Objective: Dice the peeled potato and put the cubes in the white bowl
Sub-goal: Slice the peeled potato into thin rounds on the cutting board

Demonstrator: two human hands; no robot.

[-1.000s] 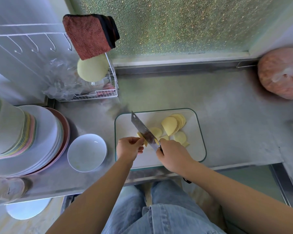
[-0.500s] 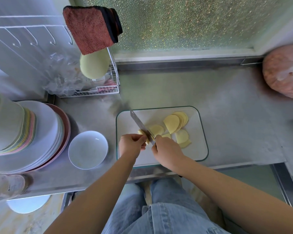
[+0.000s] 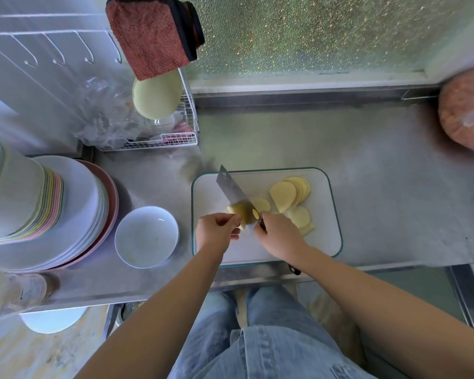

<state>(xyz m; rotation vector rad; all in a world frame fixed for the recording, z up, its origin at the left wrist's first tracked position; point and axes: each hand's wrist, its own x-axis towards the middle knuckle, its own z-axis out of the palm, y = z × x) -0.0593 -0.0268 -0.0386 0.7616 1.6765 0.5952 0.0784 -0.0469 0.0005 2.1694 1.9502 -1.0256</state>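
white bowl [image 3: 146,237] just left of board [image 3: 322,242]

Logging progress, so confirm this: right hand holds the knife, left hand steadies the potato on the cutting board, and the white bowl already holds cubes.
The head view shows the white bowl holds no cubes yet. The right hand does hold the knife; the left hand steadies the potato on the cutting board.

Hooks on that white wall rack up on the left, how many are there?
4. White wire hooks in a row at upper left: first, second, third, fourth beside the reddish-brown folded cloth, which may hide more.
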